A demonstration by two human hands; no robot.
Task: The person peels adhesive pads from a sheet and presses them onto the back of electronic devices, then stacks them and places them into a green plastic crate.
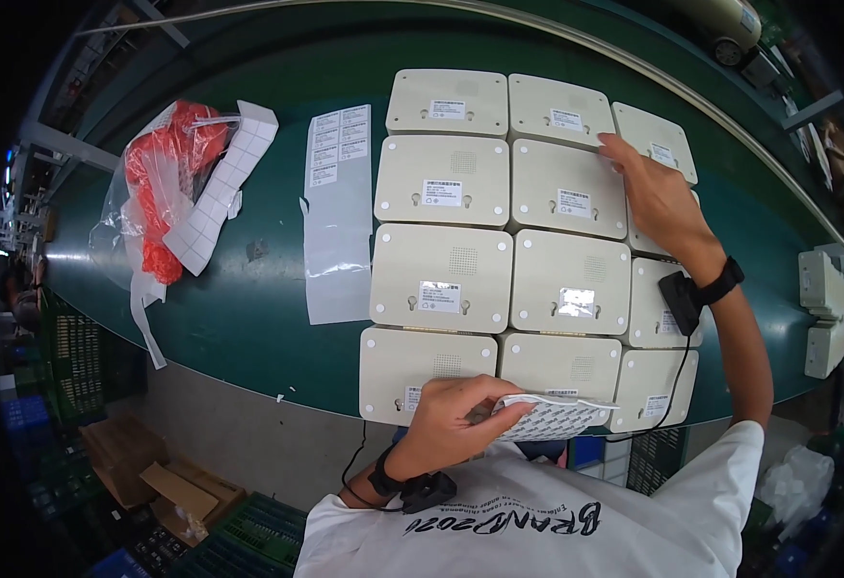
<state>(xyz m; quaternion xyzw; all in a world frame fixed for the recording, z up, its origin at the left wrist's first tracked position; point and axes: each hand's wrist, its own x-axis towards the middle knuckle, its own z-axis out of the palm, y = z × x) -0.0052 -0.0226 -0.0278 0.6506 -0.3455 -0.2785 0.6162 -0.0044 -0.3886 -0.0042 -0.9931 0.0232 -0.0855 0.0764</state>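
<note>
My left hand pinches a printed sheet at 6 o'clock of the casings; my right hand, pinch unclear, is at 1. Nearer ones on the bench mostly wear white dots; the 12 o'clock row looks unfinished.

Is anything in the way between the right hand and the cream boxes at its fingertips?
Nothing visible is. The right hand is at the adjoining corners of two cream boxes; the left hand, holding a printed sheet, is nearer the person.
</note>
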